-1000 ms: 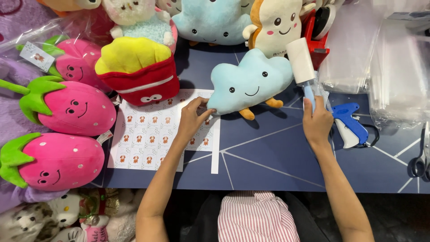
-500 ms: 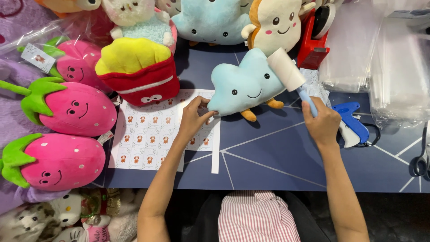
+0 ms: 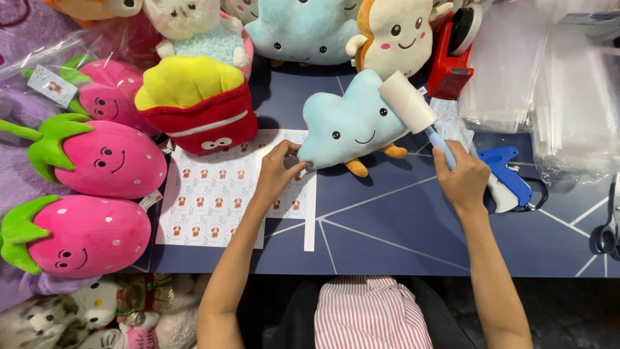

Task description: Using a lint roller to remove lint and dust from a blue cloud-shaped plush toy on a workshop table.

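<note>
1. Lint roller (image 3: 409, 102): the white roll lies against the upper right edge of the light blue cloud plush (image 3: 352, 123); its pale blue handle runs down into the right hand.
2. Right hand (image 3: 462, 181): closed around the roller handle, positioned just right of the plush.
3. Left hand (image 3: 278, 173): fingers pinched on the lower left edge of the cloud plush, holding it down on the table.
4. Cloud plush: lies face up on the dark blue table (image 3: 413, 226), orange feet pointing toward the person, partly overlapping the sticker sheet.
5. Sticker sheet (image 3: 213, 194): white, printed with rows of small orange figures, lies flat under the left forearm.
6. Fries plush (image 3: 194, 103): red with yellow top, sits at the far edge of the sheet.
7. Strawberry plushes (image 3: 106, 158): pink, stacked at the left of the table.
8. Blue tagging gun (image 3: 510, 174): lies just right of the right hand.
9. Red tape dispenser (image 3: 452, 58): stands beyond the roller.
</note>
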